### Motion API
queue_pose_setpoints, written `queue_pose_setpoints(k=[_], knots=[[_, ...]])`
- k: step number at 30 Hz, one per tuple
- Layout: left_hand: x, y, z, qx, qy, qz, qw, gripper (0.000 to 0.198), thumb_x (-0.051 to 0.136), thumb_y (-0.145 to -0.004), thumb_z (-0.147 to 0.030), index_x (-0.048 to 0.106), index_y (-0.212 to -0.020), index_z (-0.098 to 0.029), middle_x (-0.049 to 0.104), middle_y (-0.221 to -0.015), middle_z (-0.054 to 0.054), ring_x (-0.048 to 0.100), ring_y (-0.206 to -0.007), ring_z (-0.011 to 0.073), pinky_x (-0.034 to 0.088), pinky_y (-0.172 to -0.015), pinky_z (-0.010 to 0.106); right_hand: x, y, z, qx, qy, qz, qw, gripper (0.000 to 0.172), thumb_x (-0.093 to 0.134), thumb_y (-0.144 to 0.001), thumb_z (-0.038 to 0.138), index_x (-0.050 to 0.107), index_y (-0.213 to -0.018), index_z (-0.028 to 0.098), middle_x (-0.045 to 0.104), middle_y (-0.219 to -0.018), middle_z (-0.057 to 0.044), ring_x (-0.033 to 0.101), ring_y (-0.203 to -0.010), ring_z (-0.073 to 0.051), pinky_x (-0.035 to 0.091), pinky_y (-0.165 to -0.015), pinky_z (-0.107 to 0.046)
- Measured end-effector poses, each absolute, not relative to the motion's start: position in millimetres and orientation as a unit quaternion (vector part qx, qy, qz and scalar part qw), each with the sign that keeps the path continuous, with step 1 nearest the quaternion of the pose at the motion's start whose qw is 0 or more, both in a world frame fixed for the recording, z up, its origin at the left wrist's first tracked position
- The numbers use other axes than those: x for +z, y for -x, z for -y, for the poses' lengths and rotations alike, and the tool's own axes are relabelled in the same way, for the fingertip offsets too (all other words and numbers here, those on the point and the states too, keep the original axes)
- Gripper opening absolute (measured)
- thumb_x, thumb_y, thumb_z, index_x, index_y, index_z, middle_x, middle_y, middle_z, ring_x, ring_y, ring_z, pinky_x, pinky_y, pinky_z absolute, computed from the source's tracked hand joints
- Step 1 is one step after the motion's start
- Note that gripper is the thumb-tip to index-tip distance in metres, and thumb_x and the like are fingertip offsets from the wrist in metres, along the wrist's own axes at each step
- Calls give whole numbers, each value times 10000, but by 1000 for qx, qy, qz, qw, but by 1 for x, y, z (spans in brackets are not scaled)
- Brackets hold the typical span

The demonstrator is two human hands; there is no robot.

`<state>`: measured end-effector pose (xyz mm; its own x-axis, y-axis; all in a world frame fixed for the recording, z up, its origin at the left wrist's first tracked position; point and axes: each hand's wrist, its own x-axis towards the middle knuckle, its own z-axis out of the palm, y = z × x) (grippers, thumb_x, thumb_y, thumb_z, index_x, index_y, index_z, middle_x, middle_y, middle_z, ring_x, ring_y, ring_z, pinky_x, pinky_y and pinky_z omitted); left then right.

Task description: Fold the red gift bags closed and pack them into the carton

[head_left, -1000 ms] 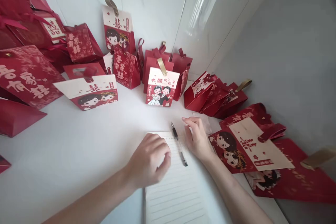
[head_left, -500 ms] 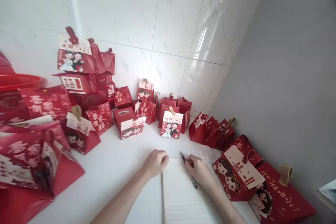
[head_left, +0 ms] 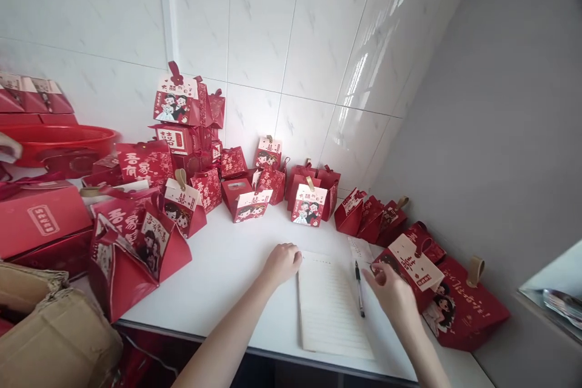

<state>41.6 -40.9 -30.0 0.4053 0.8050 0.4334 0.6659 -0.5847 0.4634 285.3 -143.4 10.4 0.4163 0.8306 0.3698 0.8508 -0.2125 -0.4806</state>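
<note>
A lined notepad (head_left: 331,309) lies on the white table. My left hand (head_left: 282,264) is closed in a loose fist, resting at the notepad's upper left corner; no object shows in it. A black pen with a clear barrel (head_left: 360,291) lies along the notepad's right side. Just right of the pen is my right hand (head_left: 394,294), its thumb and bent forefinger apart, with nothing between them. Beyond that hand, partly covered by it, stands a red and cream gift box (head_left: 411,264) with a ribbon loop.
Red gift boxes (head_left: 308,206) line the back of the table (head_left: 231,279), with a taller stack (head_left: 177,103) at back left. A red basin (head_left: 68,139) and crumpled brown cardboard (head_left: 59,339) are at the left. A large red box (head_left: 473,303) stands by the grey wall at the right.
My right hand has let go of the pen and moved right, leaving it lying beside the notepad's lines. My left hand stays at the notepad's corner. The view has shifted.
</note>
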Motion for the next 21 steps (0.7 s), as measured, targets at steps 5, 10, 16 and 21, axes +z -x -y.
queue_pose_setpoints(k=[5, 10, 16, 21], knots=[[-28, -37, 53, 329, -830, -430, 137, 217, 467, -795, -93, 516, -602, -177, 598, -663, 35, 594, -699, 191, 443, -718, 316, 27, -316, 175, -336, 705, 450, 434, 483, 477, -783, 508, 569, -1012, 93, 546, -1012, -246, 494, -1011, -386, 401, -852, -518], [-30, -21, 62, 367, -802, -437, 179, 169, 471, -762, -81, 531, -638, -179, 635, -696, 35, 620, -737, 201, 472, -746, 338, 37, -338, 172, -138, 808, 445, 361, 292, 373, -776, 399, 543, -831, 167, 608, -818, -173, 575, -743, -328, 439, -621, -424], [-28, 12, 85, 454, -739, -447, 218, 136, 415, -819, -161, 543, -859, -181, 668, -889, 48, 645, -857, 177, 514, -786, 327, 81, -285, 173, -249, 664, 489, 508, 333, 432, -817, 470, 561, -843, 164, 643, -800, -139, 617, -731, -277, 454, -614, -355], [-10, 43, 120, 529, -708, -430, 185, 316, 396, -861, -264, 433, -1160, -171, 549, -1188, 116, 539, -1126, 204, 467, -934, 379, 80, -193, 150, -80, 499, 688, 520, 241, 485, -875, 419, 542, -856, 186, 630, -701, -60, 604, -598, -199, 447, -522, -265]])
